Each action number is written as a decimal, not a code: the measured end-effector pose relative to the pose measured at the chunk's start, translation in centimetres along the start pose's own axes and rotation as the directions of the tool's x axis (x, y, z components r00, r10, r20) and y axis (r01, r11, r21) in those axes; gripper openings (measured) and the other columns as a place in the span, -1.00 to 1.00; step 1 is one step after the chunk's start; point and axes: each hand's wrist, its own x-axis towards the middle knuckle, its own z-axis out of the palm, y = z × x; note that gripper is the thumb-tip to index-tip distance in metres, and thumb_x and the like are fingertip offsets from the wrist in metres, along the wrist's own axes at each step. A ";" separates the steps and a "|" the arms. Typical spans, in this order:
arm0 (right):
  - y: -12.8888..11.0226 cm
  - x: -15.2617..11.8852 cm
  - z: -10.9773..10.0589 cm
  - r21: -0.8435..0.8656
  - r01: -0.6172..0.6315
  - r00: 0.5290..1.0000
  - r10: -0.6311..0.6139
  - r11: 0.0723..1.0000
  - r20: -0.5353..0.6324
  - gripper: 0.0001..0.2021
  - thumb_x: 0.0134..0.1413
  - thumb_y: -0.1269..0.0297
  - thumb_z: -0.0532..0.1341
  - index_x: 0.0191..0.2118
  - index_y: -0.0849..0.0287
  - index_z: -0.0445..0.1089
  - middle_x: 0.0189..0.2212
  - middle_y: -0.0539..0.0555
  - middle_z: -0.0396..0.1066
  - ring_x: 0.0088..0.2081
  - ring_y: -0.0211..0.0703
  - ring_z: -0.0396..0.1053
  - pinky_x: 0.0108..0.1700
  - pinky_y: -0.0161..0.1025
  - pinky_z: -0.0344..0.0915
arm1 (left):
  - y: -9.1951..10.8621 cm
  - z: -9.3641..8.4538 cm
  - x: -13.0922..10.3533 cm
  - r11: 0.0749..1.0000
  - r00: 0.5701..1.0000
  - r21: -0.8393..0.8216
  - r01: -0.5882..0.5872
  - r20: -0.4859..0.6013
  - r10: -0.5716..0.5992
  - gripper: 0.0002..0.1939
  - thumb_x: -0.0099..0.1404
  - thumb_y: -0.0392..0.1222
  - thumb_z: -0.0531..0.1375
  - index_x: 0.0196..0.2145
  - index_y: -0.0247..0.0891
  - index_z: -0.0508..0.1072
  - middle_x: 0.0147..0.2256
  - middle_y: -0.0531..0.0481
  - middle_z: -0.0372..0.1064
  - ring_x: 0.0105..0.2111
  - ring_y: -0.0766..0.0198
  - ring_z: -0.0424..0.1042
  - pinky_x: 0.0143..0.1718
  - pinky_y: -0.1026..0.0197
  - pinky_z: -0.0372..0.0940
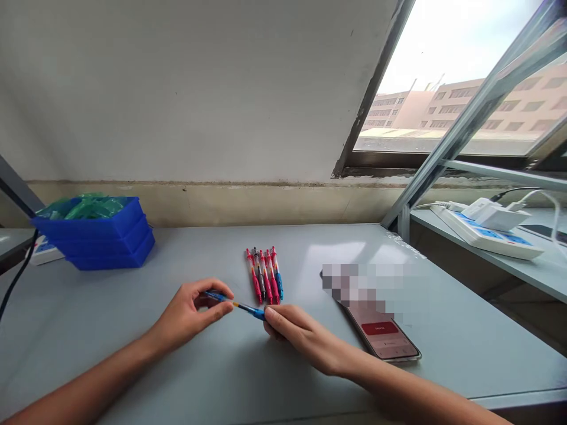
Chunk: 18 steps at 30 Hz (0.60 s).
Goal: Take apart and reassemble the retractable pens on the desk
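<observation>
A blue pen (248, 307) with a clear barrel is held between my two hands above the grey table. My left hand (199, 310) pinches its left end between thumb and fingers. At the other end, the blue grip section, my right hand (295, 330) has its thumb and fingers closed on the pen. Just beyond my hands several pens (266, 277) lie side by side, mostly red, with one dark and one with a blue grip at the right.
Stacked blue bins (101, 242) holding green plastic stand at the back left. A phone (385, 333), partly blurred, lies to the right of my right hand. A power strip (491, 233) with plugs rests on a right side surface, beyond a metal frame (456, 133).
</observation>
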 end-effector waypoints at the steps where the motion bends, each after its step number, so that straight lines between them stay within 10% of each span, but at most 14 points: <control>1: 0.0 0.0 -0.1 0.016 -0.003 1.000 0.002 1.000 0.002 -0.54 0.28 0.06 -0.21 -0.54 0.16 0.14 -0.61 -0.09 0.03 -0.57 -0.32 0.03 -0.53 -0.39 0.06 | 0.0 0.3 0.0 0.987 0.996 -0.138 0.087 -0.003 -0.088 -0.78 0.07 -0.02 0.24 -0.42 -0.23 0.45 -0.61 0.13 0.25 -0.63 0.37 0.19 -0.60 0.31 0.08; 5: 0.1 0.2 0.1 0.005 0.014 0.999 -0.013 1.000 -0.038 -0.61 0.27 0.12 -0.16 -0.47 0.17 0.21 -0.61 -0.09 0.02 -0.56 -0.31 0.02 -0.53 -0.38 0.05 | 0.1 1.4 -0.1 0.834 0.972 -0.511 0.207 0.008 -0.237 -0.70 0.08 0.03 0.23 -0.37 -0.28 0.49 -0.60 0.11 0.26 -0.61 0.39 0.17 -0.56 0.30 0.10; 14: 2.4 0.8 2.2 -0.141 0.063 0.958 -0.100 0.988 -0.269 -0.73 0.11 0.17 0.05 -0.24 0.18 0.43 -0.58 0.02 0.24 -0.56 -0.22 0.09 -0.44 -0.23 0.08 | -0.3 2.2 -0.5 0.736 0.923 -0.617 0.281 -0.037 -0.383 -0.70 0.05 0.00 0.27 -0.40 -0.32 0.51 -0.60 0.07 0.34 -0.61 0.40 0.21 -0.55 0.30 0.15; 18: 1.7 0.4 1.5 0.035 -0.003 0.981 0.010 0.999 -0.192 -0.66 0.11 0.06 0.05 -0.23 0.19 0.42 -0.63 -0.04 0.25 -0.62 -0.30 0.11 -0.55 -0.33 0.10 | -0.6 2.0 -0.5 0.722 0.949 -0.649 0.242 0.003 -0.315 -0.74 0.10 -0.02 0.26 -0.36 -0.29 0.52 -0.56 0.06 0.38 -0.57 0.40 0.25 -0.51 0.31 0.16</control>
